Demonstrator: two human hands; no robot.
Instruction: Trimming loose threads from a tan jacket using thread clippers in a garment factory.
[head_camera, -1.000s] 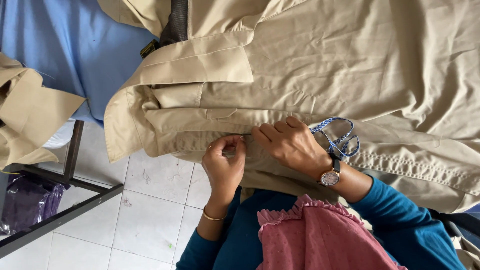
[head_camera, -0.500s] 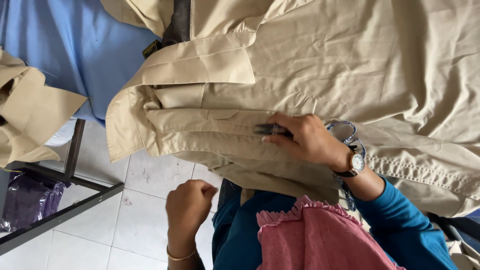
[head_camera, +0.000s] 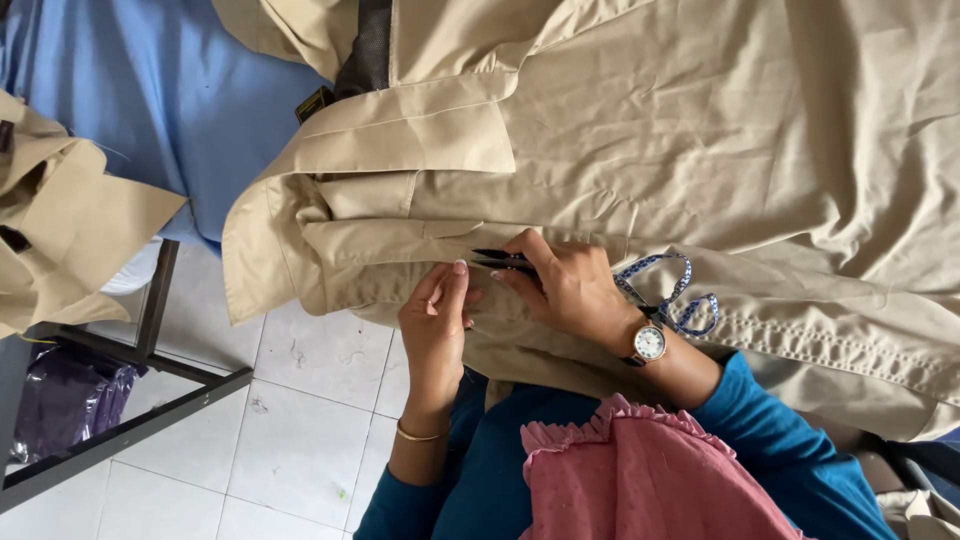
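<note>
In the head view, your right hand (head_camera: 570, 285) gripped small dark snips (head_camera: 500, 259) at mid-frame, tips on the beige garment (head_camera: 700, 130) filling the upper right. Your left hand (head_camera: 435, 320), just beside, pinched its folded edge, fingers closed on cloth

A garment workshop: beige garments (head_camera: 700, 130) heaped on a blue-covered table (head_camera: 150, 100), metal frame (head_camera: 150, 380), tiled floor (head_camera: 300, 450).

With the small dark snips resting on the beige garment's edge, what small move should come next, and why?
Probably a short snip: the right hand points small dark snips at the folded edge of the beige cotton garment, while the left hand pinches that edge beside the tips.
</note>
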